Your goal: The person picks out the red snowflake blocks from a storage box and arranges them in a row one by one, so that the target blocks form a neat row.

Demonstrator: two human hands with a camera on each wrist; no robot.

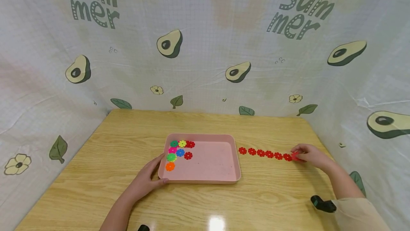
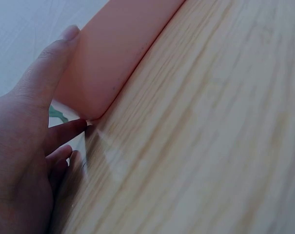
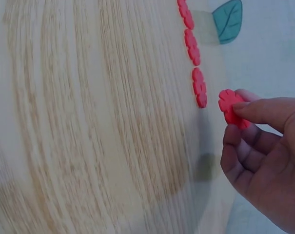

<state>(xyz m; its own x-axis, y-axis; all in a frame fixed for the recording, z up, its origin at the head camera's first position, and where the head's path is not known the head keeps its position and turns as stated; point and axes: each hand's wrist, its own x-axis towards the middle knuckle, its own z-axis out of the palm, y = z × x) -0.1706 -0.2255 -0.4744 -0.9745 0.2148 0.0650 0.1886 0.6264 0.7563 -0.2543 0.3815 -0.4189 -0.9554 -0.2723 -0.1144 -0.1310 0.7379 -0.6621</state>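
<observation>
The right hand (image 1: 310, 156) is pinching a red, flower-shaped plastic disc (image 3: 230, 105) near the end of six matching discs (image 1: 261, 153) lying in a row; red and other-coloured discs (image 1: 188, 156) are remaining in the pink rectangular tray (image 1: 211, 163), whose corner the left hand (image 1: 145, 181), spread, is touching.

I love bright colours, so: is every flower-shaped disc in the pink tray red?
No: a blue disc and an orange disc lie in the pink tray.

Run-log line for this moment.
left hand: holding pink tray | right hand: pinching red disc | red disc row: on table, right of tray
</observation>
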